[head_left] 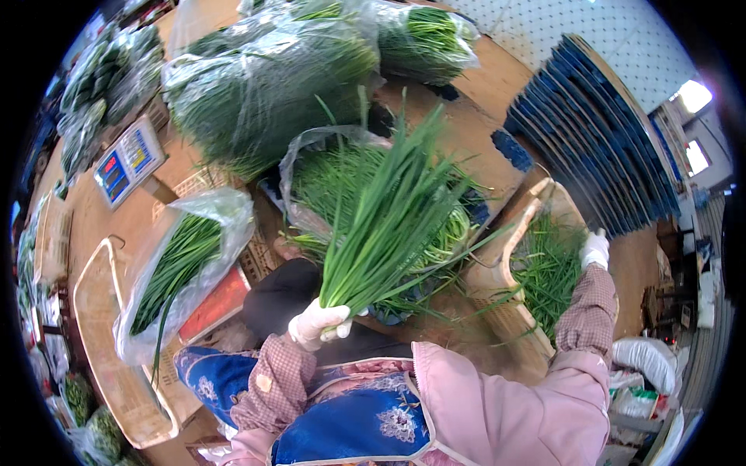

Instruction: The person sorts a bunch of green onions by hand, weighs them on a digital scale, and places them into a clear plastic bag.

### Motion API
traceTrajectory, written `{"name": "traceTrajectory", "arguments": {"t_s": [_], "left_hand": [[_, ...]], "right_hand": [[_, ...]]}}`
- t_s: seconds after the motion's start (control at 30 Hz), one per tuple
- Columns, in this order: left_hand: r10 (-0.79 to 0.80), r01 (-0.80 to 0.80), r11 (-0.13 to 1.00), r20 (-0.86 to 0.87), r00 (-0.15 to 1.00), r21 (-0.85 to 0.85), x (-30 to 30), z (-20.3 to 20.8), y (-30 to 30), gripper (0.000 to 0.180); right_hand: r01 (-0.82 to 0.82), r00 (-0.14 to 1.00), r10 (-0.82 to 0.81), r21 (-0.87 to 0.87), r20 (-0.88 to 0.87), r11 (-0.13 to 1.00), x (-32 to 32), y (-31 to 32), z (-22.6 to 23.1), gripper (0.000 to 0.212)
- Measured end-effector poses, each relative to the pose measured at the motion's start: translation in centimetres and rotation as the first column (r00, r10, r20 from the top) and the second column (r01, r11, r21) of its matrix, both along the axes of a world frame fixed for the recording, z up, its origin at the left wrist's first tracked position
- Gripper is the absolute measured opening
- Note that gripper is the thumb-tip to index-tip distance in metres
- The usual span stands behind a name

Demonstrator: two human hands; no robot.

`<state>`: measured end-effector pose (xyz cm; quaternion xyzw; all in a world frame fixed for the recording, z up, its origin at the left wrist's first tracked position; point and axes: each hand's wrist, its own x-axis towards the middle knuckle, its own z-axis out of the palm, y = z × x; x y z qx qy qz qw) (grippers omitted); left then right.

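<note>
My left hand (317,325), in a white glove, is closed around the base of a large bunch of garlic chives (392,225). The long green leaves fan out up and to the right. Beneath the bunch, more chives (334,182) lie in an opened clear plastic bag (294,159). My right hand (595,250), also white-gloved, is stretched far right beside a tan plastic basket (507,260) with loose chive leaves (548,264) inside. Its fingers are too small and blurred to read. To the left, a clear bag of chives (183,260) rests above a red surface (214,307).
Big plastic-wrapped bundles of chives (272,85) lie ahead. A digital scale display (128,163) stands at the left, above an overturned-looking tan crate (97,311). Blue pallets (594,132) are stacked at the far right. White sacks (645,361) sit at the lower right.
</note>
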<state>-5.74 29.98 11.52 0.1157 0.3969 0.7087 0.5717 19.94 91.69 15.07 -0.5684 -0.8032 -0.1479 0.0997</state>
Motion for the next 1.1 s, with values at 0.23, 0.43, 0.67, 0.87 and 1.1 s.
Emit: {"name": "traceTrajectory", "arguments": {"t_s": [0.23, 0.43, 0.67, 0.87, 1.1], "left_hand": [[0.023, -0.025, 0.999, -0.057, 0.998, -0.046, 0.0, -0.5, -0.3, 0.048], [0.001, -0.004, 0.997, -0.046, 0.999, -0.074, 0.2, 0.0, -0.1, 0.046], [0.056, -0.058, 0.997, -0.060, 0.997, -0.042, 0.5, -0.1, -0.3, 0.046], [0.026, -0.027, 0.999, -0.034, 0.999, -0.031, 0.4, -0.6, -0.6, 0.047], [-0.001, 0.001, 1.000, 0.018, 1.000, 0.022, 0.0, -1.3, -0.6, 0.048]], "right_hand": [[-0.669, 0.704, 0.448, -0.305, -0.551, 0.677, -13.2, -24.2, 7.9, 0.055], [-0.748, 0.615, 0.760, -0.463, -0.211, 0.476, -18.2, -28.1, 4.9, 0.080], [-0.897, 0.417, 0.899, -0.221, -0.134, 0.383, -21.6, -27.1, 0.9, 0.042], [-0.632, 0.762, 0.641, -0.317, -0.087, 0.708, -19.9, -20.4, -0.5, 0.018], [-0.138, 0.977, 0.202, -0.538, 0.062, 0.832, -12.6, -14.4, 3.3, 0.087]]}}
